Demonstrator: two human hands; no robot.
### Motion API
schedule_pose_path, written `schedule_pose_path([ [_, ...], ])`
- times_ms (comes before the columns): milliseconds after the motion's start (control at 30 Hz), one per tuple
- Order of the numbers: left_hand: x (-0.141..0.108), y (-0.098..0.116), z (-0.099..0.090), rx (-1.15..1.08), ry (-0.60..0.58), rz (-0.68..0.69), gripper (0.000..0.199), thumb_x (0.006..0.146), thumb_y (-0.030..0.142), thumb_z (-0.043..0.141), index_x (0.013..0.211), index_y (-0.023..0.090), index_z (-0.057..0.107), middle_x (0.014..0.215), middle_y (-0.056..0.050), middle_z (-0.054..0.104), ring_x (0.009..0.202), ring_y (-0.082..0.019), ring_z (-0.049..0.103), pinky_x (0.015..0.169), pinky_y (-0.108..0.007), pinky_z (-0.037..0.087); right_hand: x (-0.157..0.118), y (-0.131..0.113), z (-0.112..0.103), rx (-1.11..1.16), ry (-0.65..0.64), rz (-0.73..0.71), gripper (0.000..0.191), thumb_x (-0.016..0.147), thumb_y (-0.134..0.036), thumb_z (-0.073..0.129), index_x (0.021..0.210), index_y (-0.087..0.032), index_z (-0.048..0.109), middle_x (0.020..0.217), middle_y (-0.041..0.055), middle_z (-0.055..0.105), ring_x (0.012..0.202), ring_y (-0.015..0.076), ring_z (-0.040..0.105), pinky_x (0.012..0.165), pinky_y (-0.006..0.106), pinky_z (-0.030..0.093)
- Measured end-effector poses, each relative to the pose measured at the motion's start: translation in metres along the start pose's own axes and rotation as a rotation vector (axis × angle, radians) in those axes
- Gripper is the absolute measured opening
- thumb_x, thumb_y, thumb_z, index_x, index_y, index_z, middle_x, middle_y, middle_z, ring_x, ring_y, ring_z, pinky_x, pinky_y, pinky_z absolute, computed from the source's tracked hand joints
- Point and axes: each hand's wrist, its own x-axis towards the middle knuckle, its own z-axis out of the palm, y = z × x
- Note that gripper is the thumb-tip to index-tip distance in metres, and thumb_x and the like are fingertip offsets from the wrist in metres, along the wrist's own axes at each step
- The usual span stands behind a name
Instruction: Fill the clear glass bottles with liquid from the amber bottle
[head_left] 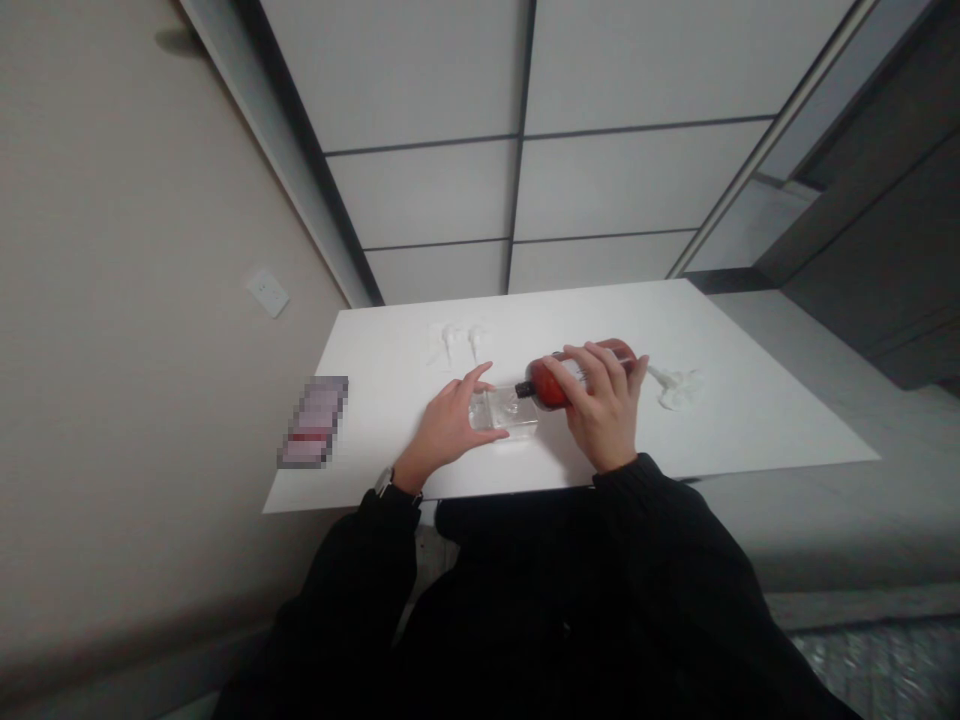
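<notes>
A red-brown bottle [549,384] with a pale label and black neck is tipped on its side, neck pointing left. My right hand [604,415] wraps round its body from above. The neck's end is over or against the right part of a clear see-through container [506,408] on the table. My left hand [448,418] holds this container from the left, thumb along the near side and fingers at the far side. Whether liquid is flowing cannot be made out.
Two white pump heads [462,338] lie on the white table [397,340] towards the back. Crumpled white tissue or film [679,388] sits right of the bottle. A pixelated flat object [313,422] is at the left edge. Behind the table stand panelled doors [435,190].
</notes>
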Motion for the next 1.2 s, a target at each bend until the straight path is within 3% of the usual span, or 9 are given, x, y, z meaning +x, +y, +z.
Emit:
schedule_pose_path([
  [367,-0.0005,-0.0006,0.0002,0.006,-0.001,0.009,0.105,0.075,0.035,0.096,0.159,0.028,0.035,0.136,-0.008,0.073,0.130,-0.034,0.065,0.112,-0.051,0.049,0.0013,0.0003,-0.0004,-0.012,0.025,0.002,0.073,0.095,-0.002,0.058,0.157,-0.040,0.050,0.139,0.0071,0.070,0.137,0.0287,0.058,0.131,0.067,0.012],
  [933,0.0000,0.0013,-0.0002,0.011,-0.009,0.013,0.101,0.076,0.036,0.095,0.159,0.031,0.037,0.136,-0.007,0.073,0.127,-0.033,0.066,0.111,-0.051,0.049,-0.0029,0.0036,0.0027,-0.021,-0.050,0.035,0.073,0.089,-0.001,0.057,0.150,-0.041,0.058,0.143,0.0065,0.067,0.142,0.0310,0.054,0.129,0.075,0.008],
  [1200,0.0007,0.0038,-0.0017,0.013,-0.023,0.011,0.100,0.077,0.037,0.094,0.158,0.029,0.037,0.136,-0.007,0.073,0.129,-0.033,0.065,0.112,-0.049,0.048,-0.0038,0.0063,0.0037,-0.020,-0.062,0.027,0.069,0.088,-0.002,0.059,0.146,-0.040,0.063,0.146,0.0056,0.066,0.143,0.0310,0.052,0.130,0.073,0.008],
])
